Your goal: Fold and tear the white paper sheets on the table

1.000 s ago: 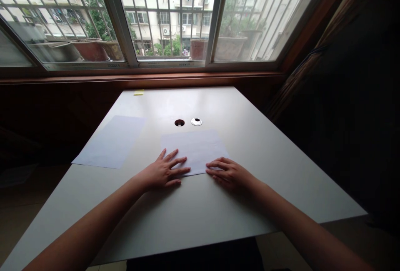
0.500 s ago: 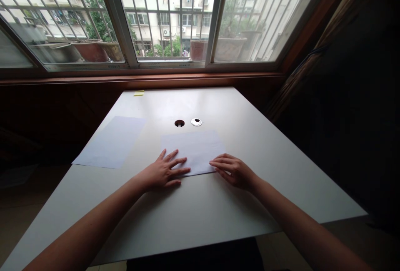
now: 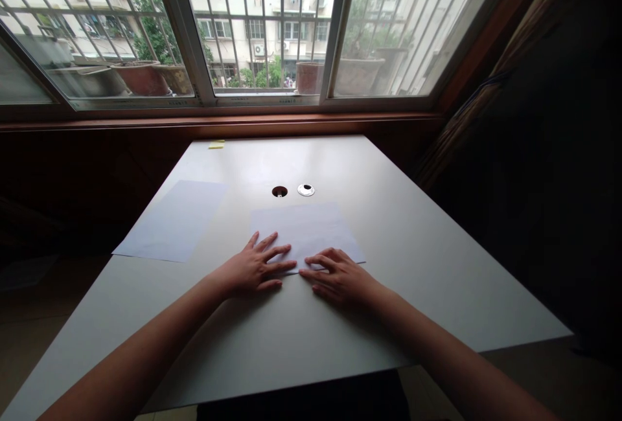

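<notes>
A white sheet of paper (image 3: 304, 227), seemingly folded, lies flat on the white table (image 3: 291, 343) in front of me. My left hand (image 3: 257, 265) is open, its spread fingers resting on the sheet's near left part. Close beside it, my right hand (image 3: 343, 278) touches the sheet's near edge with fingers stretched out and slightly bent. Nothing is gripped by either hand. The right hand covers part of the near edge, and the sheet's near right corner shows just past it.
Another white sheet (image 3: 170, 223) lies at the table's left edge. Behind the front sheet are a round hole (image 3: 279, 192) and a round cover (image 3: 306, 190). A yellow sticky note (image 3: 216, 144) sits at the far left corner, below the barred window (image 3: 262, 26).
My right hand has slid left along the paper's near edge, toward my left hand, uncovering the near right corner. My left hand has stayed in place.
</notes>
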`<act>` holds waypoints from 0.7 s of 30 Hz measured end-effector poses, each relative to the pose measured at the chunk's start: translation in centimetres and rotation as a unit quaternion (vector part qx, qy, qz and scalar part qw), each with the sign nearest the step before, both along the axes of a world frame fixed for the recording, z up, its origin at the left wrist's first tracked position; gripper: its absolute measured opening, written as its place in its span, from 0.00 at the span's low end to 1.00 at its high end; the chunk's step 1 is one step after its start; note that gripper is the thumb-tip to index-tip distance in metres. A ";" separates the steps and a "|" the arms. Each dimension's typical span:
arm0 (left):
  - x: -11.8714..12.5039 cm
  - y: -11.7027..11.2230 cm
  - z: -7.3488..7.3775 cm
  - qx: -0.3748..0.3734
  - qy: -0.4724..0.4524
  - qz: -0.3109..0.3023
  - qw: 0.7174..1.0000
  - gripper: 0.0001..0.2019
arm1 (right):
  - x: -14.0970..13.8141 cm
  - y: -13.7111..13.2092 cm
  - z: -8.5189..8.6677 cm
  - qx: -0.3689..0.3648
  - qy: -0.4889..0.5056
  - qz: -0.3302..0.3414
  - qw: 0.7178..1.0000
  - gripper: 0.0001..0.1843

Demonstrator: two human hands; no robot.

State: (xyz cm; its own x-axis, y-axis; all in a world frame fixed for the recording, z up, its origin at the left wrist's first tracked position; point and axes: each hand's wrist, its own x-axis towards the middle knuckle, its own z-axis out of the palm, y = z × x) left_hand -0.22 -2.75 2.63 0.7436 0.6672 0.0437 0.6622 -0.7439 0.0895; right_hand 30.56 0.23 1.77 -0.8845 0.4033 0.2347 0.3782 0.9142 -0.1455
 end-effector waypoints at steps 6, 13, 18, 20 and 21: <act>-0.2 -0.3 0.3 0.045 -0.008 -0.008 0.999 0.28 | -0.1 -0.1 -0.2 -0.005 -0.011 -0.008 1.000 0.25; 0.9 -2.3 0.9 0.153 -0.001 -0.003 0.988 0.23 | -0.1 -0.2 0.0 0.003 -0.007 -0.009 1.000 0.25; 2.5 -3.5 -0.2 0.186 -0.017 0.007 0.982 0.21 | -0.1 -0.2 0.0 0.005 -0.011 -0.013 1.000 0.24; 2.8 -3.8 -0.8 0.194 -0.026 0.010 0.981 0.20 | -0.2 -0.2 -0.1 0.006 -0.009 -0.013 1.000 0.24; 2.9 -3.9 -1.1 0.198 -0.030 0.015 0.980 0.20 | -0.2 -0.2 -0.2 0.006 -0.009 -0.012 1.000 0.24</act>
